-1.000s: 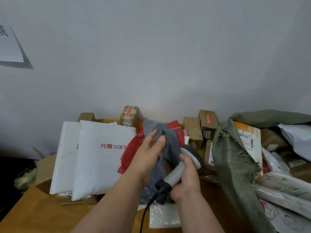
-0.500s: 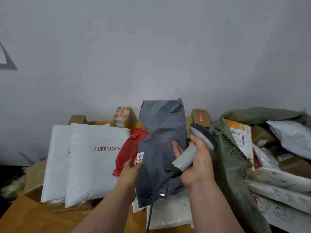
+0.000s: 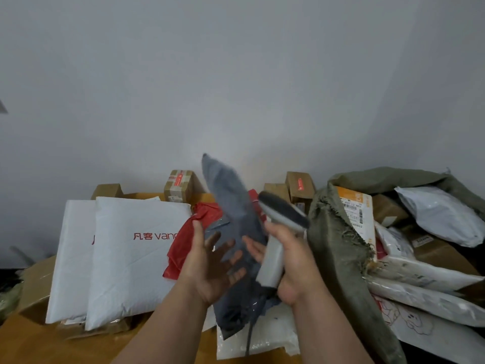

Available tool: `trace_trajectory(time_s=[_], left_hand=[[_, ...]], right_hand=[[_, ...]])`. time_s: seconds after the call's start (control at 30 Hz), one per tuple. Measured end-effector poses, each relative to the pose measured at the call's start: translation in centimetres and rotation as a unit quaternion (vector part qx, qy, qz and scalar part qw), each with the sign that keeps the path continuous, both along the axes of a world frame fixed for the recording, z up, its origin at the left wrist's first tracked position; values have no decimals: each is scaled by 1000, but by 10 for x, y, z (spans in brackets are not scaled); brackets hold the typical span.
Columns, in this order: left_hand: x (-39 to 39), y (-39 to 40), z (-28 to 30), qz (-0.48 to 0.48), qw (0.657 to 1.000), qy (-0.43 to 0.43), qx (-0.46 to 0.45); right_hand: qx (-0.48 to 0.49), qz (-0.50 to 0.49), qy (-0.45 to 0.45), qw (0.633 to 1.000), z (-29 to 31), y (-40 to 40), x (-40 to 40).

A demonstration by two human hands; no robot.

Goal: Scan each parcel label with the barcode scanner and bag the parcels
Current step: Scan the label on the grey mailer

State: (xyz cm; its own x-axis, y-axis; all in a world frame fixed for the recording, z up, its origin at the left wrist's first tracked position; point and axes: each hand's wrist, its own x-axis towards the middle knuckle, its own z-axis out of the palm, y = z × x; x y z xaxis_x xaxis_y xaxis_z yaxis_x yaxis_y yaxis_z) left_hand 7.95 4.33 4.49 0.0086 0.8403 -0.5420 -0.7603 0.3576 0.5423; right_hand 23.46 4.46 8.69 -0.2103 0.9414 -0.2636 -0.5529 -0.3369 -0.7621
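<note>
grey parcel (image 3: 231, 206) blurred, upright; left hand (image 3: 210, 269) spread open; right hand (image 3: 291, 261) grips scanner (image 3: 278, 232).

Open air above the pile, before the bare wall (image 3: 236, 74), leaves free passage. Lower down, white mailers (image 3: 131, 258) lean on the left, small cardboard boxes (image 3: 181, 185) line the back, and the olive sack (image 3: 338, 258) crowds the right.
</note>
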Motion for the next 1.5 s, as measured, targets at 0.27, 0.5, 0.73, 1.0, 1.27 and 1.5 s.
trace_trajectory(time_s=[0.27,0.5,0.73,1.0,1.27,1.5], left_hand=[[-32,-27,-18,54,989,65,-120],[-50,-34,-21,178,959,169,-140],[-27,-26,-16,45,952,291,-80],[-11,1,38,152,923,346,71],[57,33,123,3,842,429,328],[132,44,94,-137,862,354,337]], right_hand=[[-93,112,-161,976,-43,-10,-20],[-148,80,-180,969,-64,-5,-18],[-112,66,-260,957,-77,-1,-12],[-59,-28,-157,985,-61,8,2],[-172,-40,29,984,-13,18,28],[-156,-282,35,946,-26,21,73]])
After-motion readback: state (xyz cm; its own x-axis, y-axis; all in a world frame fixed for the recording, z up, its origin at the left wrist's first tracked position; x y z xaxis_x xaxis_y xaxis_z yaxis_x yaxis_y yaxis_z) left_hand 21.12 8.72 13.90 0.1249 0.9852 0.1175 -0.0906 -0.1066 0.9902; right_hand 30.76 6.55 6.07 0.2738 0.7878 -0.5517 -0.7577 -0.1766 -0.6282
